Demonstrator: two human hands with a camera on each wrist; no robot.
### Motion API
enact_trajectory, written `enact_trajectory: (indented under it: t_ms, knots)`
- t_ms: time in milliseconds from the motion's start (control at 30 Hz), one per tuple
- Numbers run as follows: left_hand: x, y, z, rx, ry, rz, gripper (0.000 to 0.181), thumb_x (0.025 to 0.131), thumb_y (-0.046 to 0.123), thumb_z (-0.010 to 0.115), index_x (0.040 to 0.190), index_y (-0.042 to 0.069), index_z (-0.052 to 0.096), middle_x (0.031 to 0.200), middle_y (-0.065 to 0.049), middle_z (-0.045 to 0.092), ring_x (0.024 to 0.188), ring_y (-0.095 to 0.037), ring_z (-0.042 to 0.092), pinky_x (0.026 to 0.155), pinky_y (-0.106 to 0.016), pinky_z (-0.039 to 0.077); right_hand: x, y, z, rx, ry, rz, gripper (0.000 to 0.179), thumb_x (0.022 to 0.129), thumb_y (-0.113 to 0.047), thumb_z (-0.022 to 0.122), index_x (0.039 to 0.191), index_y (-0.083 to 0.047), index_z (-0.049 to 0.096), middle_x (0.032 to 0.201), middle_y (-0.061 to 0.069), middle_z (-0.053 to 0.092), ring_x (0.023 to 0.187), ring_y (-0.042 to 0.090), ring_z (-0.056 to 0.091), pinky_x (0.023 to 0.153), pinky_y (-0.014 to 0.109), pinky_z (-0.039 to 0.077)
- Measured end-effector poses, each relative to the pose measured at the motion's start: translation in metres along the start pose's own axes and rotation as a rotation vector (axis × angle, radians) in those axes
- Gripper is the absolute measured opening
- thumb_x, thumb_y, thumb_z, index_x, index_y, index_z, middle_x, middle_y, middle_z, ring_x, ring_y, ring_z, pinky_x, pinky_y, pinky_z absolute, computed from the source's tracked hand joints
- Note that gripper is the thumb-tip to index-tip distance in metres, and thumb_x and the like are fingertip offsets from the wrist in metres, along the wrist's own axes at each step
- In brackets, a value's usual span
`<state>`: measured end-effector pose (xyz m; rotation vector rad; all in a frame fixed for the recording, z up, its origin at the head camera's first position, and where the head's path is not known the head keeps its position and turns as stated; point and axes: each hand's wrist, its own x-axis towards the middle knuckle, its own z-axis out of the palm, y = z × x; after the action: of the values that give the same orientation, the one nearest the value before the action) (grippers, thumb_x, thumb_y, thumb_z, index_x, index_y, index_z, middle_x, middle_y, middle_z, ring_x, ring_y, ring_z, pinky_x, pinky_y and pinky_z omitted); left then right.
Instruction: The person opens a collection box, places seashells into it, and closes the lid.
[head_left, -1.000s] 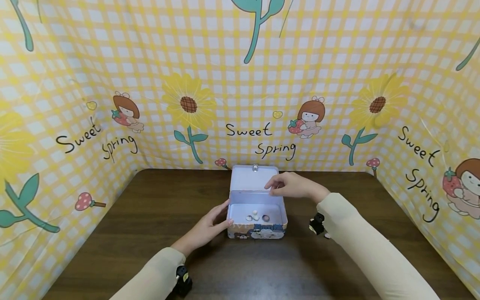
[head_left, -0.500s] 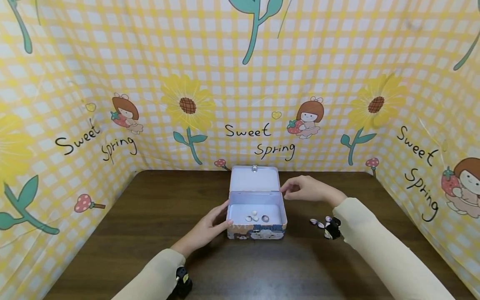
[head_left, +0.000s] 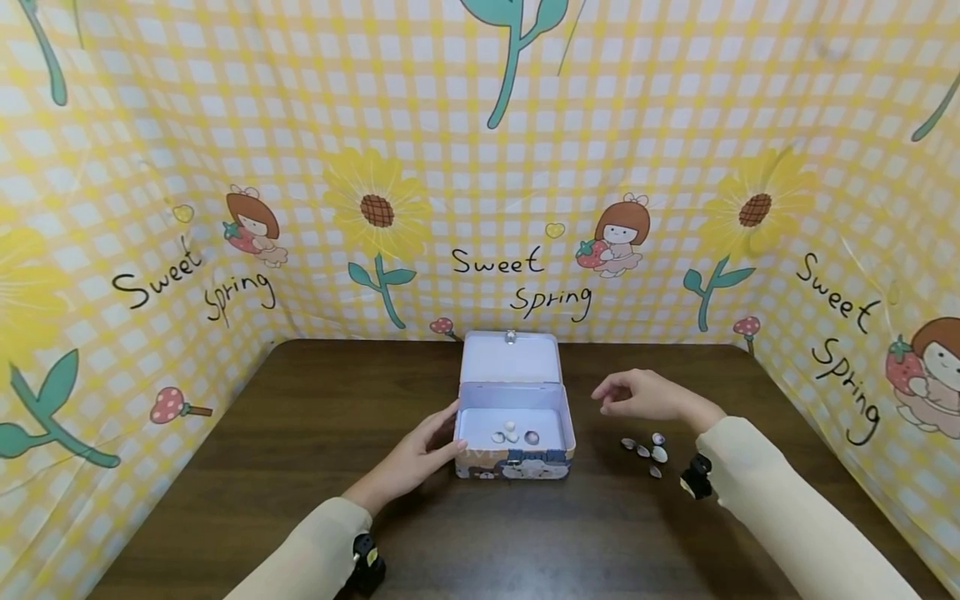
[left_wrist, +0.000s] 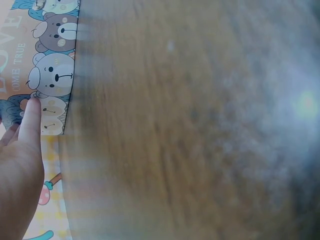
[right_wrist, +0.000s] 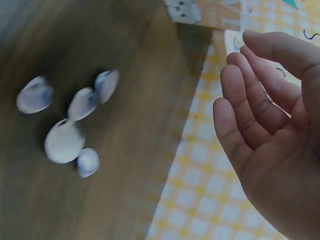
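An open-lidded tin box (head_left: 514, 464) with cartoon bears stands mid-table in the head view. Inside are several small shells (head_left: 511, 432). My left hand (head_left: 405, 458) rests against its left side, fingers fairly straight; in the left wrist view the thumb (left_wrist: 32, 122) touches the bear-printed front. To the right of the box my right hand (head_left: 648, 395) hovers over the table, holding nothing. Its fingers are loosely bent in the right wrist view. Below that hand lie several loose shells (head_left: 643, 451), seen closer in the right wrist view as pale and purplish shells (right_wrist: 65, 141).
The dark wooden table (head_left: 315, 417) carries the box and shells. A yellow checked cloth (head_left: 480, 183) hangs behind and along both sides. The box's raised lid (head_left: 511, 358) leans back close to the cloth.
My right hand has moved from above the box's right side out to the right and toward me. More loose shells have come into sight. My left hand stays on the box.
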<state>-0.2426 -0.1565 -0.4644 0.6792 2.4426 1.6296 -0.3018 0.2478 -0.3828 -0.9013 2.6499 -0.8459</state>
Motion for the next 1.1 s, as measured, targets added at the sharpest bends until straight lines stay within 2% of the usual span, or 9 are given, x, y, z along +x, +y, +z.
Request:
enact_trajectory:
  t_ms: [233, 433, 733, 1100]
  knots:
    - [-0.001, -0.002, 0.002, 0.007, 0.007, -0.013, 0.071, 0.102, 0.026, 0.063, 0.16, 0.011, 0.026, 0.156, -0.023, 0.031, 0.141, -0.039, 0.037, 0.107, -0.057, 0.038, -0.015, 0.016, 0.009, 0.006, -0.018, 0.056, 0.024, 0.097, -0.019, 0.068, 0.115, -0.002, 0.069, 0.094, -0.004, 0.067, 0.084, 0.013, 0.062, 0.074, 0.032, 0.052]
    - [-0.003, 0.0, 0.001, 0.014, 0.014, -0.017, 0.071, 0.101, 0.027, 0.063, 0.16, 0.011, 0.026, 0.156, -0.023, 0.032, 0.14, -0.038, 0.037, 0.106, -0.057, 0.038, -0.025, 0.026, 0.017, 0.034, -0.021, 0.072, 0.024, 0.095, -0.014, 0.069, 0.114, 0.002, 0.069, 0.092, -0.002, 0.067, 0.078, 0.013, 0.062, 0.068, 0.029, 0.052]
    - [-0.002, -0.001, 0.001, 0.02, 0.014, -0.018, 0.071, 0.101, 0.028, 0.063, 0.16, 0.011, 0.026, 0.157, -0.021, 0.032, 0.14, -0.037, 0.038, 0.107, -0.056, 0.038, -0.031, 0.039, 0.029, 0.029, -0.001, 0.089, 0.023, 0.091, -0.014, 0.074, 0.111, -0.004, 0.071, 0.095, -0.002, 0.067, 0.086, 0.013, 0.062, 0.072, 0.029, 0.052]
    - [-0.002, 0.003, 0.001, 0.021, 0.013, -0.003, 0.071, 0.102, 0.027, 0.062, 0.16, 0.009, 0.026, 0.156, -0.023, 0.032, 0.14, -0.039, 0.038, 0.106, -0.057, 0.038, -0.034, 0.045, 0.036, 0.028, 0.012, 0.11, 0.022, 0.09, -0.015, 0.076, 0.109, -0.006, 0.072, 0.096, 0.0, 0.068, 0.087, 0.014, 0.061, 0.072, 0.03, 0.051]
